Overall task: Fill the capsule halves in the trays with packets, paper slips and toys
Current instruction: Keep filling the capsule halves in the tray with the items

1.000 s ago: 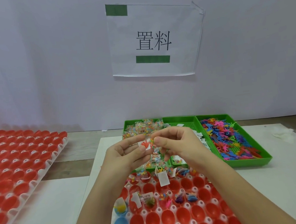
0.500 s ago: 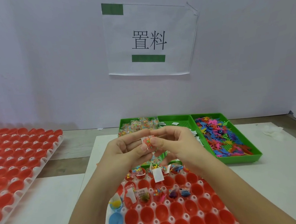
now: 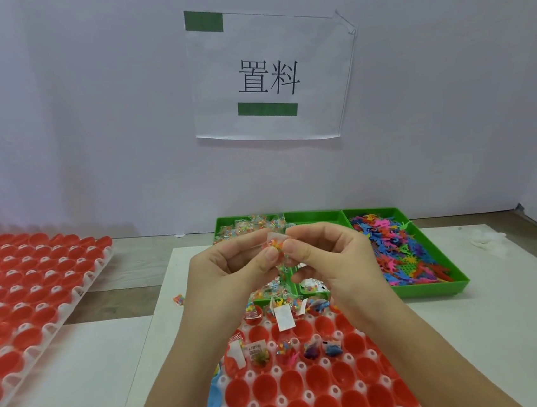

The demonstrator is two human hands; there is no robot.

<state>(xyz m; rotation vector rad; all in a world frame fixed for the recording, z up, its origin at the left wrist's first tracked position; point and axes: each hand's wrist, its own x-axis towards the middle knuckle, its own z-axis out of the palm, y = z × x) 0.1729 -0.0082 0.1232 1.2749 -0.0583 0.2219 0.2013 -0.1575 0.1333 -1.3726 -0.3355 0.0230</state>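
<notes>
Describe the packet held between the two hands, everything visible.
The packet is a small clear plastic pouch, glossy and crinkled, holding tiny orange, yellow and green bits. It is held in the air above the capsule tray, in front of the green bins. The left hand and right hand each pinch it between thumb and forefinger, hiding its edges. Clear film seems to trail below it.

I get a single view, from the wearer's head. It faces forward and tilts down, with the wall sign (image 3: 268, 74) straight ahead, high in frame. Below the sign, the capsule tray (image 3: 309, 395) lies closest to the lens, cut off by the bottom edge.
</notes>
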